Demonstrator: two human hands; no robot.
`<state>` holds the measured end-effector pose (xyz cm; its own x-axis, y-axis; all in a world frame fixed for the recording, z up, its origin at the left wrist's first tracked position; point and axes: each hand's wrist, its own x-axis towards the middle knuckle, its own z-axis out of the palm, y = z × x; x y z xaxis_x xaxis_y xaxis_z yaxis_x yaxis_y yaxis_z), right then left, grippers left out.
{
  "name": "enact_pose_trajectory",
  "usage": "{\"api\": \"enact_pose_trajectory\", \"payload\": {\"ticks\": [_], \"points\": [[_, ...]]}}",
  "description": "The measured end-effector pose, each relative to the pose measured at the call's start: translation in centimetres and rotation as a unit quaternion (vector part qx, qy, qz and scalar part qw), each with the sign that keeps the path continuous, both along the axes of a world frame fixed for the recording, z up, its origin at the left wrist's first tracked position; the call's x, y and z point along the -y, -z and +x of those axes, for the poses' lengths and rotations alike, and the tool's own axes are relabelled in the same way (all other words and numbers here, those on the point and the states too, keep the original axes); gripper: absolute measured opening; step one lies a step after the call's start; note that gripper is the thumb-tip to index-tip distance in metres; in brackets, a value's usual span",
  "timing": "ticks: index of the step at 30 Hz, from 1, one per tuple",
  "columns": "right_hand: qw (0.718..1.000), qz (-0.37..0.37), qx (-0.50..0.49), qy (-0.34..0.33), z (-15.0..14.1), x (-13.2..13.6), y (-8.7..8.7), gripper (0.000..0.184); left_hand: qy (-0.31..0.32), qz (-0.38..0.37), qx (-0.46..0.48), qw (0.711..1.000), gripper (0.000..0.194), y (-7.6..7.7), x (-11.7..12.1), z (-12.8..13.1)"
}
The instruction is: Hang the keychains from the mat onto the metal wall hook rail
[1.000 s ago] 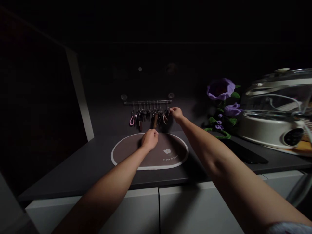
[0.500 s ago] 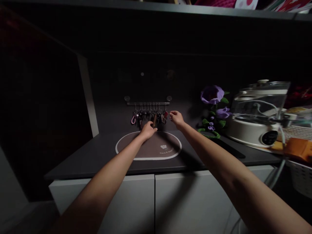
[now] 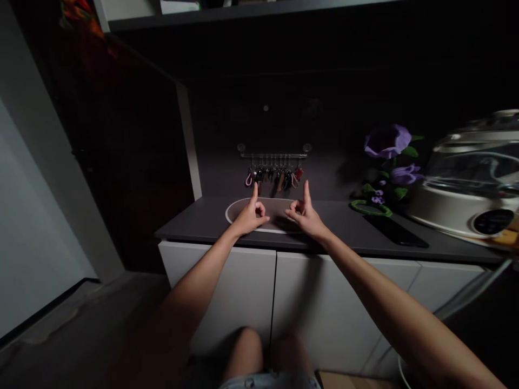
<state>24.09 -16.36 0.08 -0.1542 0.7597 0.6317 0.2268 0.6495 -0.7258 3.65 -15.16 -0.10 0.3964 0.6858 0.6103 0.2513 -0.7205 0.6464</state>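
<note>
My left hand (image 3: 252, 212) is raised in front of the oval mat (image 3: 240, 206), index finger pointing up, thumb stuck out and the other fingers curled. Nothing is in it. My right hand (image 3: 305, 212) mirrors that shape to the right, also with nothing held, and a gap lies between the two thumbs. Behind them, a clear rail (image 3: 273, 156) on the back wall carries a row of hanging keys (image 3: 271, 174). A pink loop (image 3: 248, 179) hangs at its left end and a red tag (image 3: 299, 174) at its right. Both hands are apart from these.
Purple flowers (image 3: 388, 143) with green leaves stand on the dark counter (image 3: 344, 232), near a flat black object (image 3: 395, 230). A white appliance with a clear top (image 3: 458, 208) is at far right. White cabinet doors (image 3: 235, 281) are below and a shelf (image 3: 251, 12) overhangs above.
Both hands have drawn back from the hanging keys toward me, and their index fingers now point up. The view has swung left and down, showing my knees and more floor.
</note>
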Motion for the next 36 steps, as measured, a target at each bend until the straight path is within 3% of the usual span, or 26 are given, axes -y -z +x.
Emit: {"api": "enact_pose_trajectory", "payload": {"ticks": [5,19,22,25,29,33,36], "points": [[1.000,0.002,0.021,0.012,-0.4,0.4,1.7,0.103,-0.013,-0.039,0.014,0.999,0.103,2.0,0.0,-0.7],[0.999,-0.014,0.039,0.031,0.0,-0.1,1.4,0.091,0.003,-0.085,0.011,0.996,0.102,2.9,-1.7,-0.5],[0.997,-0.029,0.038,0.063,1.0,-2.0,0.6,0.081,-0.063,-0.088,-0.004,0.994,0.096,2.1,-3.8,-0.4],[0.986,-0.046,0.003,0.158,2.7,-5.3,-0.8,0.077,-0.170,-0.073,-0.001,0.983,0.090,0.4,-7.1,-0.4],[0.963,-0.104,-0.028,0.249,5.0,-10.6,-3.2,0.097,-0.273,-0.103,0.020,0.956,0.092,-2.2,-12.1,-0.3],[0.953,-0.161,-0.069,0.246,5.9,-14.9,-4.9,0.105,-0.281,-0.124,0.067,0.949,0.092,-3.9,-16.8,0.3],[0.952,-0.172,-0.106,0.228,5.6,-16.9,-5.4,0.099,-0.207,-0.152,0.158,0.954,0.083,-4.4,-19.6,1.2]]}}
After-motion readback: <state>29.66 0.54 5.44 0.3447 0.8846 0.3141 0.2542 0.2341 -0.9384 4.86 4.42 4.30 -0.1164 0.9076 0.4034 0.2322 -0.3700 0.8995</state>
